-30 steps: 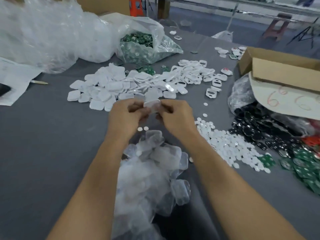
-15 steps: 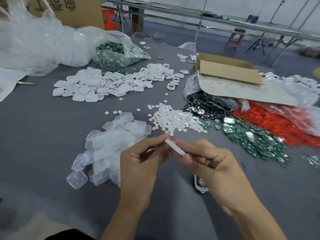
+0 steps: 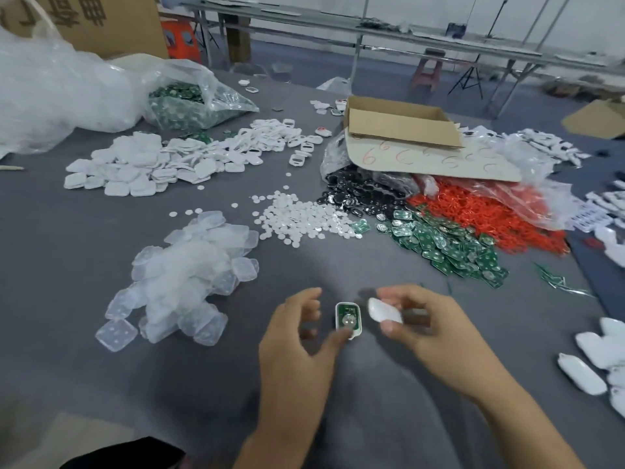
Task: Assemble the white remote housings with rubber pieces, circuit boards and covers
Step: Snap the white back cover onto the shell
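Showing its green board [image 3: 347,312], the white housing [image 3: 357,330] is touched by the loosely curled left hand [image 3: 294,343].
A white cover [image 3: 384,310] is pinched in the right hand [image 3: 436,336].

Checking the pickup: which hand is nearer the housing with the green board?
The left hand: its thumb touches the housing; the right hand, holding a cover, is just right of it, apart.

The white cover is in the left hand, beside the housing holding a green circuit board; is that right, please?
Not quite: the head view shows the white cover in the right hand, not the left hand, beside the housing holding a green circuit board.
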Tool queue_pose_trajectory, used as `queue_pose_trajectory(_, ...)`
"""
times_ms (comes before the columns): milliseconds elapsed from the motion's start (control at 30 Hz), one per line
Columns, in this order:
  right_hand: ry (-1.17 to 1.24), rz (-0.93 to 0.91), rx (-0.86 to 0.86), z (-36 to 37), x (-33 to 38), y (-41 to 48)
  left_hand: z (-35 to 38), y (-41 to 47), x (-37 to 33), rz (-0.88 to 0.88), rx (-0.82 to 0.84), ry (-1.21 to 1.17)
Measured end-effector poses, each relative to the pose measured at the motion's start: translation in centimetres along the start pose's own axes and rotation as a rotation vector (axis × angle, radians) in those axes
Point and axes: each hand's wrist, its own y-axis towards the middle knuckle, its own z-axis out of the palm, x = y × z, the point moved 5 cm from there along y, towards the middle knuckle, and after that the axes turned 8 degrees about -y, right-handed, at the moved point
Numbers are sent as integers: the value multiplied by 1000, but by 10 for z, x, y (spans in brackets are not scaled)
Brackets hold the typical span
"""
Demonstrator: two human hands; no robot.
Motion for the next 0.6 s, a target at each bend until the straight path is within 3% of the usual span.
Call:
queue_pose_trajectory(100,-409,44,9,-2,-31,9,32,-3,12,-81,100,376)
queue_pose_trajectory(200,-515,-38,44,5,-41,11,51,2,17,-100,162,635)
queue_pose_trajectory(367,-452,-128,-33,-1,-30,12,50,7,29,-50,238,537)
queue_pose_trajectory(500,-426,-279,40,12,-9,19,38,17,39,-50,342,426)
queue_pose_trajectory(600,-460,-334,122,24,1,26,27,24,42,-15,347,478)
